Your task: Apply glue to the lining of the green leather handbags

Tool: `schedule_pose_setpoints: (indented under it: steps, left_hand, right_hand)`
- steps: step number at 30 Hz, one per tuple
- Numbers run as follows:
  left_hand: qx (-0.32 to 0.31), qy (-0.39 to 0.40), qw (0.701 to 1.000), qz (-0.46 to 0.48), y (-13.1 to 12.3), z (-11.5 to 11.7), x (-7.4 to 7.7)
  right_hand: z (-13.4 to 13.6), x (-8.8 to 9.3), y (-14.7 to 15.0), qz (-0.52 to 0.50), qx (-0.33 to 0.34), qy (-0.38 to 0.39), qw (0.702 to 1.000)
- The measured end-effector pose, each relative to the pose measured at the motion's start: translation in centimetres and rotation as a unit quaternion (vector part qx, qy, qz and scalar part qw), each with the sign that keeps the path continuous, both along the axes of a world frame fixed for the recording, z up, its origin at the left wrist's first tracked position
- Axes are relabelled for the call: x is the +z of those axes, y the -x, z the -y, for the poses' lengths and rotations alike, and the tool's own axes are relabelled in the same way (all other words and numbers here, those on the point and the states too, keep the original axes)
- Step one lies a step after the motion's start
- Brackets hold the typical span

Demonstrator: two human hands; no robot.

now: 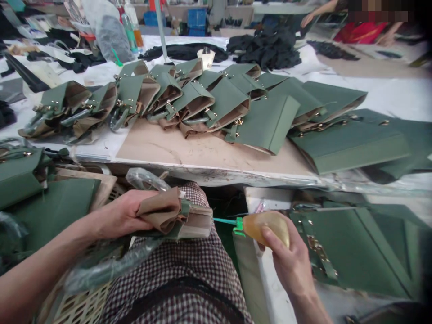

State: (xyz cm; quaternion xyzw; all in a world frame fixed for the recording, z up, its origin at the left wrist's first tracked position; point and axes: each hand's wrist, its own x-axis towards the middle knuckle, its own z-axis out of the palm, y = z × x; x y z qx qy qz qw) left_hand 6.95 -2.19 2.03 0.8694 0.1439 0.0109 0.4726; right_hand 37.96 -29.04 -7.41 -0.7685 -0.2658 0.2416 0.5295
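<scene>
My left hand (123,216) pinches the folded green-and-tan leather bag piece (175,218) over my lap. My right hand (286,261) grips the amber squeeze bottle with its green nozzle (266,227), tip almost touching the edge, I think. Best squeeze lightly along the seam.

A green bag piece (178,220) with tan lining lay folded sideways inside the left grip, open edge facing right. A yellowish squeeze bottle (270,229) sat in the right grip, its green nozzle touching that edge.
</scene>
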Motion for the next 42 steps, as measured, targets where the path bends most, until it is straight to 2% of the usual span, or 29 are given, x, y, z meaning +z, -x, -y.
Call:
schedule_pose_setpoints:
  steps: [3,6,10,15,19,28,35,42]
  left_hand:
    - [-0.041,0.026,0.999,-0.002,-0.8,1.7,-2.7]
    - [-0.048,0.049,0.997,-0.018,-1.5,2.7,-3.9]
    - [-0.048,0.031,0.998,-0.024,-1.7,3.1,-3.5]
    - [-0.032,0.038,0.997,-0.054,-1.7,3.8,-3.4]
    - [-0.037,0.031,0.998,-0.042,-1.7,4.5,-3.7]
    - [-0.055,-0.002,0.998,-0.041,-2.1,5.4,-3.2]
    - [-0.059,0.006,0.996,-0.06,-1.9,5.8,-3.3]
    - [-0.068,0.02,0.996,-0.062,-1.4,6.6,-3.7]
  right_hand:
    - [0.2,-0.4,0.0,-0.003,-0.011,0.01,1.0]
    - [0.3,-1.0,0.2,0.03,0.001,0.027,0.999]
    - [0.3,-1.5,0.1,0.08,0.013,0.031,0.996]
    - [-0.2,-2.2,-0.5,0.125,0.061,0.042,0.989]
    - [-0.7,-2.5,-0.9,0.114,0.08,0.054,0.989]
    - [-0.5,-1.0,-1.0,0.052,0.12,0.114,0.985]
    - [0.9,-1.1,-0.8,-0.001,0.078,0.086,0.993]
    - [1.1,-0.7,0.2,0.008,0.09,0.119,0.989]
